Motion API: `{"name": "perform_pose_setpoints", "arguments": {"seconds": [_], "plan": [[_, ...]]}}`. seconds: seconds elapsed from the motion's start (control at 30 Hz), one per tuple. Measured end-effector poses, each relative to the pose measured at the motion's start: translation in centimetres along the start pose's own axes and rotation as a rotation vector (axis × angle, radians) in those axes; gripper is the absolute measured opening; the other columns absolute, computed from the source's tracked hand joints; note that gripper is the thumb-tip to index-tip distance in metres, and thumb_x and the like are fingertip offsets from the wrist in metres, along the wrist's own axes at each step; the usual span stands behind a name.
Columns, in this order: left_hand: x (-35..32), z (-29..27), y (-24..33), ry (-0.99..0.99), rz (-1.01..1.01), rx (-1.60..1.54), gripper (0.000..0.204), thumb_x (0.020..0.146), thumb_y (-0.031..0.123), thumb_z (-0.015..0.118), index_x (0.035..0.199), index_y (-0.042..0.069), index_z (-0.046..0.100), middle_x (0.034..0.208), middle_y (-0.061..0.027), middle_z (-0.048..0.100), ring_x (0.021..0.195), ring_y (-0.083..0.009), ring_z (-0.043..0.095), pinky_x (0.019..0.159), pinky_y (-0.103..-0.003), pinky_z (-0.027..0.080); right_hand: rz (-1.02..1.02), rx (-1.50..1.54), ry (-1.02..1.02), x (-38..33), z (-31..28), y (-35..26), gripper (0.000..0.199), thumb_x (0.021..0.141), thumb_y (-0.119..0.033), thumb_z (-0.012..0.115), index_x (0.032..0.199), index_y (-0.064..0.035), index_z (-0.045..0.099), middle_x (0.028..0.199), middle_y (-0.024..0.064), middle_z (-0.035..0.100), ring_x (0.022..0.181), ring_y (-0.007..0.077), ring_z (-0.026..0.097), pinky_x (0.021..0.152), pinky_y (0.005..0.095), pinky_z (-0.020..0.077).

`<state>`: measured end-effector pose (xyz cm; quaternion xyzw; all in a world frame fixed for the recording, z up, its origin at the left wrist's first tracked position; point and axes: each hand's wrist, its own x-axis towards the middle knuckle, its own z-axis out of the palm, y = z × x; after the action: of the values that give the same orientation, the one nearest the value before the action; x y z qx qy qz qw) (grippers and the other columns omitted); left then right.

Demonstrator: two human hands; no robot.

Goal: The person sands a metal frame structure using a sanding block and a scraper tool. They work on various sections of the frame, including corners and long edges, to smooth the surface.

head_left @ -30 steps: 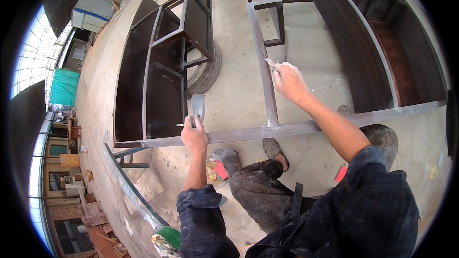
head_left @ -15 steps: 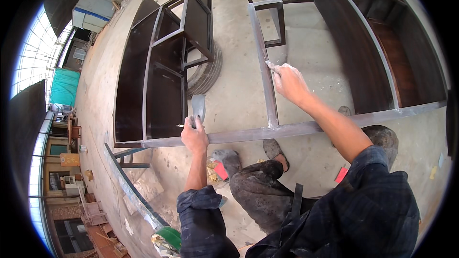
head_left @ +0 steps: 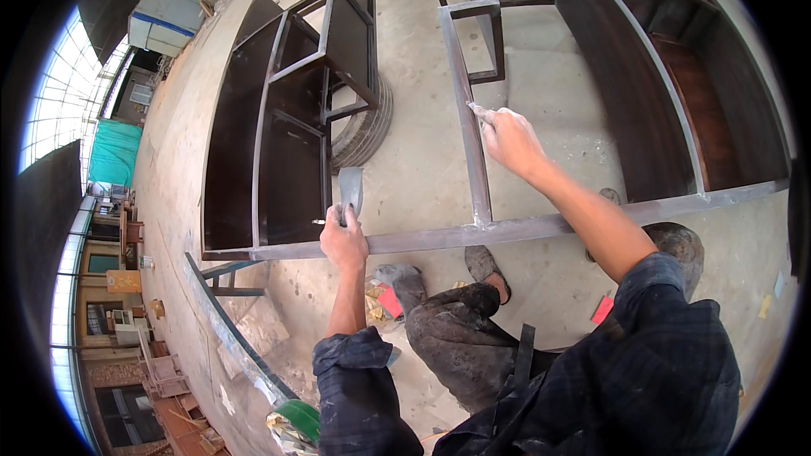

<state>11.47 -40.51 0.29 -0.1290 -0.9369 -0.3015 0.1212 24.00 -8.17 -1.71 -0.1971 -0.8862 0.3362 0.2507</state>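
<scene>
My left hand [head_left: 345,245] is closed around a putty knife [head_left: 351,189], its grey blade pointing up and away from me. A thin white stick [head_left: 318,221] pokes out at the left of that hand; what it is I cannot make out. My right hand [head_left: 512,142], dusted white, is closed, with its leading fingertips against the upright bar [head_left: 474,152] of a dark wooden furniture frame. Something small and pale shows at those fingertips, too small to name. The frame's long grey-smeared front rail [head_left: 414,241] runs across below both hands.
Dark panelled compartments stand at the left [head_left: 291,148] and right [head_left: 625,76]. A tyre [head_left: 363,131] lies under the left compartment. Close by me are a green-topped bin [head_left: 297,419], a metal stand [head_left: 232,321] and a red sheet [head_left: 602,310] on the floor.
My right hand has slid slightly away from me along the upright bar. The left hand with the putty knife stays in place.
</scene>
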Motion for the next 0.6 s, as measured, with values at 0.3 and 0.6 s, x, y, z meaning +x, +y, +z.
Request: {"name": "perform_pose_setpoints", "arguments": {"seconds": [0.3, 0.6], "plan": [[0.0, 0.0, -0.2, 0.000, 0.000, 0.010, 0.021, 0.098, 0.025, 0.063, 0.103, 0.006, 0.069, 0.077, -0.0121, 0.072, 0.068, -0.0285, 0.072, 0.066, -0.041, 0.052, 0.023, 0.026, -0.001, 0.9, 0.1, -0.2, 0.040, 0.091, -0.004, 0.056, 0.129, -0.0027, 0.067, 0.084, 0.0263, 0.064, 0.083, 0.0407, 0.065, 0.077, 0.0502, 0.0522], [0.2, 0.5, -0.9, 0.017, 0.032, 0.022, 0.019, 0.098, 0.020, 0.064, 0.102, 0.002, 0.069, 0.076, -0.0100, 0.071, 0.064, -0.0189, 0.072, 0.062, -0.035, 0.052, 0.000, 0.011, 0.015, 3.9, 0.2, 1.0, 0.038, 0.093, -0.007, 0.055, 0.129, -0.0038, 0.068, 0.084, 0.0280, 0.065, 0.085, 0.0436, 0.065, 0.080, 0.0513, 0.0529]]}}
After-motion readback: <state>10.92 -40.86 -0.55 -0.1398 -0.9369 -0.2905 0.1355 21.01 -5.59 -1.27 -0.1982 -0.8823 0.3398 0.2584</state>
